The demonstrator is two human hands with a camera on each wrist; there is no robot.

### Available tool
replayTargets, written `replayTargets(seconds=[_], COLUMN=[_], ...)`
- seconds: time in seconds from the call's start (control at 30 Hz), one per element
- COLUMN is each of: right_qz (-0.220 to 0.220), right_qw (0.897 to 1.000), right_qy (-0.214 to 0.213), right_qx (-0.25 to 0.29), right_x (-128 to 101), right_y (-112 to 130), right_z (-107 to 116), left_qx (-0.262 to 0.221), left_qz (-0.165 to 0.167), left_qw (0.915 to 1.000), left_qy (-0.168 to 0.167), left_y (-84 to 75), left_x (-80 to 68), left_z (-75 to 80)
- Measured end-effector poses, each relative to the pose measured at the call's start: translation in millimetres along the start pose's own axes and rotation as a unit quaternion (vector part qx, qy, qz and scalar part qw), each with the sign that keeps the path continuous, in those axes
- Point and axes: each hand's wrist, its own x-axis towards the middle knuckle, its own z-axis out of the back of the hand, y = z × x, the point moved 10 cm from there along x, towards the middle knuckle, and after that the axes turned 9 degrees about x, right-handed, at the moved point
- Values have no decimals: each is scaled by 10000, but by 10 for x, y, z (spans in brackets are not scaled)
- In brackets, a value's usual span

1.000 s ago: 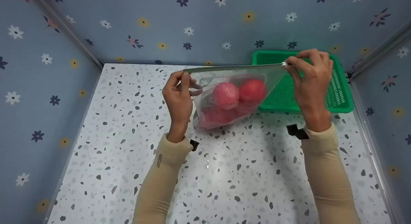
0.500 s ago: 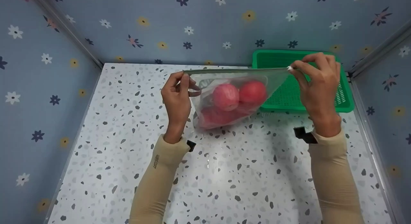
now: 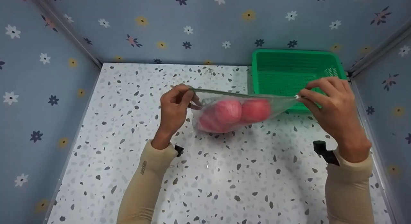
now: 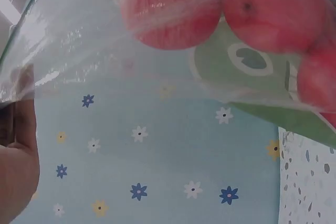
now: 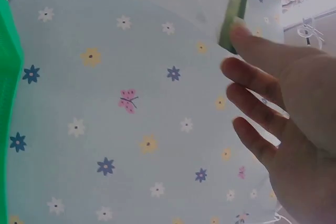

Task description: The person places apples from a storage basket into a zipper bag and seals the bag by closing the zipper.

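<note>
Down comes the clear bag point(image 3: 237, 110) of red apples point(image 3: 239, 111), lower over the counter point(image 3: 128, 121) than a moment ago, left hand point(image 3: 173, 110) and right hand point(image 3: 334, 106) each pinching an end of its top edge just before the green basket point(image 3: 289, 68).

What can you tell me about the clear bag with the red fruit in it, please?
The bag is clear, soft plastic with a green strip along its top edge. That edge is stretched taut between the left hand, which pinches one end, and the right hand, which pinches the other. Round red fruit, at least three, sag towards the left end. The bag hangs low over the speckled table, in front of the green basket; whether it touches the table is unclear.
</note>
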Motion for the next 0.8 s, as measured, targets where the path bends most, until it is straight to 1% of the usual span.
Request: replayTargets(seconds=[0.07, 0.13, 0.27, 0.33, 0.43, 0.5, 0.57, 0.63, 0.7, 0.8], right_qz=[43, 100, 259, 334, 344, 286, 199, 102, 11, -176], right_qw=[9995, 9980, 9920, 9866, 9753, 9661, 9559, 9434, 9288, 9058], right_qy=[311, 599, 1093, 1350, 1831, 2181, 2529, 2864, 3203, 3636], right_qx=[59, 176, 583, 852, 1189, 1349, 1481, 1668, 1865, 2168], right_x=[-68, -135, -264, -327, -422, -486, -550, -618, -688, -792], right_y=[26, 53, 110, 143, 188, 213, 235, 258, 281, 310], right_z=[-8, -29, -109, -173, -316, -433, -563, -693, -821, -1002], left_qx=[-144, -177, -191, -274, -385, -496, -541, -602, -671, -905], left_qz=[-26, -6, 215, 340, 494, 658, 837, 981, 1074, 1198], left_qw=[9993, 9979, 9941, 9905, 9828, 9740, 9631, 9500, 9362, 9117], left_qy=[338, 627, 1050, 1303, 1740, 2111, 2499, 2901, 3279, 3824], left_y=[7, 31, 121, 173, 256, 320, 385, 437, 473, 514], left_x=[-28, -63, -142, -183, -262, -333, -419, -507, -592, -712], left_z=[-32, -57, -84, -105, -135, -166, -197, -231, -262, -308])
